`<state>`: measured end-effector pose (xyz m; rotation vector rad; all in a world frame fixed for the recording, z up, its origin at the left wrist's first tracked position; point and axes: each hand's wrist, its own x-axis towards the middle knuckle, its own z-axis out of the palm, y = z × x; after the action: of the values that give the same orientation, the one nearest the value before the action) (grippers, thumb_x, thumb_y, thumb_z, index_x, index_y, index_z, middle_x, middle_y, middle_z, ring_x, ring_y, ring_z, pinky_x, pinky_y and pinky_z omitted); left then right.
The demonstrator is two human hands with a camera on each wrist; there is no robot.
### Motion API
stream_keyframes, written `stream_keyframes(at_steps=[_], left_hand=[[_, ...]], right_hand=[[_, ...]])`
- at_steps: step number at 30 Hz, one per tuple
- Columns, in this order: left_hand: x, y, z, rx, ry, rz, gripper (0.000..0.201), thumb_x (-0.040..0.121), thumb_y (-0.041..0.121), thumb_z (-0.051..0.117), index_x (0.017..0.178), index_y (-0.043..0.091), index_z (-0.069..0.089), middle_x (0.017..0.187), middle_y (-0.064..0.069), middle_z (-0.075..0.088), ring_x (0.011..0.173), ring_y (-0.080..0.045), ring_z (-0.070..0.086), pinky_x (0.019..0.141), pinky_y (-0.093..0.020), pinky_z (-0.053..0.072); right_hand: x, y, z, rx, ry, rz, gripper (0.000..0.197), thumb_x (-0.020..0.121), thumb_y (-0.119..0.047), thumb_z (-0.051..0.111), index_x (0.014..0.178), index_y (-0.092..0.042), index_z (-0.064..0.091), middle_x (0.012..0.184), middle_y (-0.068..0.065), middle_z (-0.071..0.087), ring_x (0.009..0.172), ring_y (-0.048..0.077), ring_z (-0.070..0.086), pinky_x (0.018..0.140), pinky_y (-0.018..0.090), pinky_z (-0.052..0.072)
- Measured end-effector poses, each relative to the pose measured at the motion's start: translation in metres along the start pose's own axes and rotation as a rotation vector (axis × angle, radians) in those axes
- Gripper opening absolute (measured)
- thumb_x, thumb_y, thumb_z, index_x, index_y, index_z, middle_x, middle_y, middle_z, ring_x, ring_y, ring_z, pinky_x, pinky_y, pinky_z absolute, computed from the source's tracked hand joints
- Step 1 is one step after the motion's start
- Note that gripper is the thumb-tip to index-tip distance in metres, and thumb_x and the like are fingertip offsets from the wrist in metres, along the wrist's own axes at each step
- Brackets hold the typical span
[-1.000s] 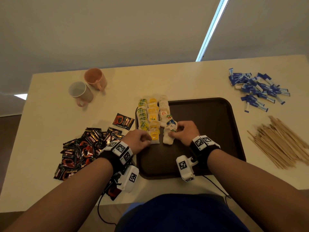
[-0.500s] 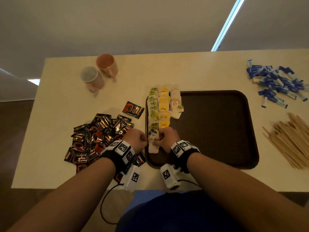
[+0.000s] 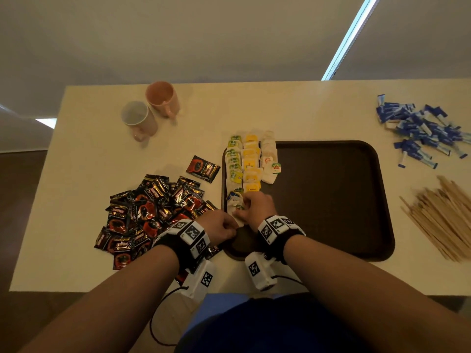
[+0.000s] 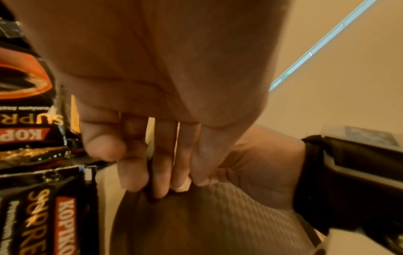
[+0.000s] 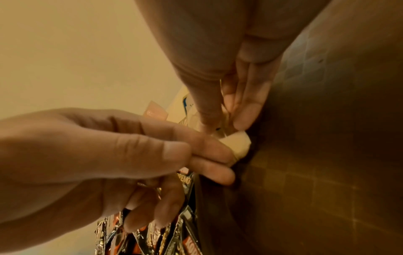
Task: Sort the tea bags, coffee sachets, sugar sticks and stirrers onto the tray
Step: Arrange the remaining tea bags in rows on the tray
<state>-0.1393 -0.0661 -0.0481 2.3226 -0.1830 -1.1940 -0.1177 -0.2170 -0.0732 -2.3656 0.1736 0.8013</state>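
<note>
The tea bags (image 3: 246, 169) now lie in three tidy columns along the tray's (image 3: 331, 200) left side, and the loose white bag that a second ago sat in the third column has come over to the foot of the first. Both hands have followed it there: the right hand (image 3: 257, 208) pinches the bag's upper end, the left hand (image 3: 220, 226) pinches its lower end by the rim. By my reading the tea is nearly placed; the coffee sachets (image 3: 147, 215), sugar sticks (image 3: 420, 128) and stirrers (image 3: 443, 220) wait untouched on the table (image 3: 305, 110).
</note>
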Motion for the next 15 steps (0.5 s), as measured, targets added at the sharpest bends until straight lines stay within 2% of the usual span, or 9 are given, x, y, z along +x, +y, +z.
stream_keyframes(at_steps=[4,6,7,8,10,11,13,15], left_hand=[[0.005,-0.001,0.001,0.020,0.034,0.004,0.029,0.095,0.022,0.061,0.122,0.017,0.069,0.122,0.000,0.068,0.111,-0.015,0.061,0.091,-0.023,0.045],[0.008,-0.002,0.002,0.011,0.052,-0.009,0.031,0.094,0.023,0.061,0.124,0.017,0.068,0.122,0.000,0.068,0.111,-0.015,0.061,0.092,-0.023,0.045],[0.009,-0.003,0.001,0.008,0.059,-0.021,0.032,0.094,0.024,0.062,0.126,0.016,0.066,0.122,0.000,0.068,0.112,-0.015,0.061,0.093,-0.024,0.045],[0.010,-0.003,0.001,0.006,0.065,-0.031,0.034,0.094,0.025,0.063,0.128,0.016,0.065,0.123,0.000,0.067,0.113,-0.016,0.061,0.095,-0.025,0.045],[0.011,-0.003,0.000,-0.004,0.072,-0.041,0.037,0.094,0.026,0.063,0.130,0.017,0.063,0.123,0.001,0.067,0.112,-0.015,0.061,0.095,-0.025,0.045],[0.011,-0.003,0.000,-0.006,0.073,-0.037,0.036,0.094,0.026,0.063,0.129,0.017,0.063,0.122,0.002,0.067,0.111,-0.015,0.061,0.093,-0.023,0.045],[0.010,-0.002,0.000,-0.001,0.068,-0.026,0.033,0.094,0.026,0.063,0.127,0.017,0.065,0.118,0.002,0.068,0.107,-0.014,0.062,0.088,-0.021,0.044],[0.009,-0.002,-0.001,-0.002,0.063,-0.023,0.031,0.095,0.026,0.062,0.124,0.019,0.067,0.119,0.001,0.068,0.107,-0.014,0.062,0.087,-0.021,0.043]], right_hand=[[-0.002,0.001,-0.002,0.010,-0.016,-0.008,0.016,0.083,-0.027,0.076,0.082,-0.019,0.062,0.077,-0.002,0.052,0.067,0.012,0.046,0.050,0.016,0.025],[-0.003,0.000,-0.004,0.022,-0.001,-0.016,0.018,0.084,-0.026,0.075,0.081,-0.021,0.058,0.080,0.001,0.055,0.074,0.017,0.050,0.053,0.019,0.030],[-0.003,0.000,-0.007,0.023,0.007,-0.019,0.016,0.084,-0.026,0.074,0.083,-0.020,0.059,0.084,0.003,0.056,0.079,0.020,0.053,0.060,0.020,0.033],[-0.003,-0.002,-0.010,0.019,0.008,-0.025,0.013,0.086,-0.025,0.072,0.090,-0.018,0.062,0.090,0.005,0.058,0.086,0.022,0.055,0.066,0.022,0.035],[-0.005,-0.003,-0.015,0.005,-0.008,-0.023,0.026,0.089,-0.022,0.068,0.112,-0.010,0.064,0.106,0.009,0.061,0.103,0.026,0.056,0.075,0.021,0.033],[-0.004,-0.001,-0.015,0.014,-0.005,-0.027,0.030,0.090,-0.021,0.067,0.117,-0.008,0.062,0.111,0.010,0.062,0.108,0.026,0.054,0.076,0.020,0.032],[-0.004,0.001,-0.013,0.046,0.023,-0.032,0.029,0.090,-0.021,0.067,0.116,-0.009,0.062,0.110,0.009,0.065,0.109,0.025,0.052,0.077,0.021,0.032],[-0.006,0.002,-0.012,0.069,0.041,-0.037,0.024,0.090,-0.020,0.067,0.111,-0.010,0.064,0.096,0.005,0.064,0.102,0.023,0.052,0.076,0.022,0.033]])
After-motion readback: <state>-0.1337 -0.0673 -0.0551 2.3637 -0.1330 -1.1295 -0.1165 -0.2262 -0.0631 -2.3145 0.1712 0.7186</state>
